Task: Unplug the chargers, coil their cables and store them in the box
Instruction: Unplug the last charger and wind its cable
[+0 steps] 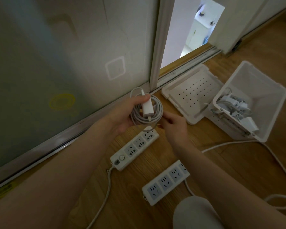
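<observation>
Now | box [269, 103]: chargers [238, 106] inside | lid [188, 95] beside it

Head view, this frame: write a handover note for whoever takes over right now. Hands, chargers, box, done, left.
Left hand: holds the coiled grey cable with its white charger block pinned under the thumb.
Right hand: pinching the cable's loose end at the coil's lower edge.
Two white power strips on the wooden floor: visible sockets empty.
White plastic box: open, already holds several chargers; perforated lid beside it.
Left: finish the coil, put it in the box.
</observation>
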Demonstrator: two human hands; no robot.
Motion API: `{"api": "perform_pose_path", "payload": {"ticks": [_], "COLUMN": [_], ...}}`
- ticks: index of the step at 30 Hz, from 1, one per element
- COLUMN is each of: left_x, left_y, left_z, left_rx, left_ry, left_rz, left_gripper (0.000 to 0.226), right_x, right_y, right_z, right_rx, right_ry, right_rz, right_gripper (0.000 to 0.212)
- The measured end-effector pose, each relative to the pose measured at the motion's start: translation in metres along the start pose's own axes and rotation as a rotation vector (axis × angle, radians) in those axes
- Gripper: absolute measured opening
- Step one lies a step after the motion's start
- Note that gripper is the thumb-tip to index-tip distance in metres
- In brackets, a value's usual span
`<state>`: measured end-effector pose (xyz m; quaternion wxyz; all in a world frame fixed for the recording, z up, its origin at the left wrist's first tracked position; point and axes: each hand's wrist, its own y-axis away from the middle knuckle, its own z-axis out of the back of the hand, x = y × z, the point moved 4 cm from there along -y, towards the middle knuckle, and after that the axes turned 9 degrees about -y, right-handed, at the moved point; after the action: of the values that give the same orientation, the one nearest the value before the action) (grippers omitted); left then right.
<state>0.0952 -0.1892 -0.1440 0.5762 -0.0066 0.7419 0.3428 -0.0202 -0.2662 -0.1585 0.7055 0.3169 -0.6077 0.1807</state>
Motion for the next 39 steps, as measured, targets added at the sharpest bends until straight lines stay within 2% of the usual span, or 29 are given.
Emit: {"api": "perform_pose_path", "payload": {"ticks": [5,8,10,13,15,17,19,23,28,32,34,36,39], "left_x": [0.014,0.023,0.027,0.03,0.031,0.033,0.037,0.041,0.035,0.045,0.053,0.055,0.051], "left_y": [-0.001,0.002,0.0,-0.003,-0.005,-0.007,-0.009,-0.01,-0.006,-0.004,-0.002,0.001,0.002], "left_z": [-0.003,-0.007,-0.008,-0.014,-0.017,-0.018,-0.017,-0.012,-0.012,-0.013,-0.013,-0.013,-0.013], "left_rx": [0.044,0.132,0.13,0.115,0.105,0.09,0.066,0.051,0.134,0.14,0.133,0.133,0.153], "left_ry": [-0.009,0.046,0.023,-0.043,-0.053,-0.062,-0.074,-0.143,-0.112,-0.175,-0.239,-0.201,-0.129], "left_rz": [0.079,0.136,0.147,0.163,0.177,0.204,0.242,0.271,0.25,0.264,0.309,0.329,0.302], "left_gripper": [0.028,0.028,0.034,0.039,0.033,0.025,0.021,0.04,0.025,0.026,0.032,0.036,0.033], "right_x": [-0.009,-0.011,-0.014,-0.025,-0.032,-0.034,-0.035,-0.026,-0.017,-0.006,0.004,0.008,-0.002], "right_y": [0.003,0.001,-0.001,0.002,0.004,0.004,0.004,0.008,0.004,-0.004,-0.009,-0.011,-0.013], "right_z": [0.006,0.009,0.009,0.01,0.009,0.01,0.013,0.011,0.008,0.005,0.008,0.011,0.025], "right_rx": [-0.031,0.048,0.095,0.081,0.064,0.031,0.028,0.193,0.176,0.131,0.076,0.04,-0.087], "right_ry": [-0.103,-0.05,-0.054,-0.172,-0.279,-0.497,-0.601,-0.238,-0.071,0.161,0.186,0.133,-0.119], "right_rz": [-0.045,-0.054,-0.087,-0.199,-0.273,-0.347,-0.356,-0.137,-0.044,0.038,0.082,0.042,-0.209], "right_gripper": [0.021,0.025,0.026,0.025,0.024,0.022,0.027,0.021,0.01,0.007,0.006,0.011,0.013]}}
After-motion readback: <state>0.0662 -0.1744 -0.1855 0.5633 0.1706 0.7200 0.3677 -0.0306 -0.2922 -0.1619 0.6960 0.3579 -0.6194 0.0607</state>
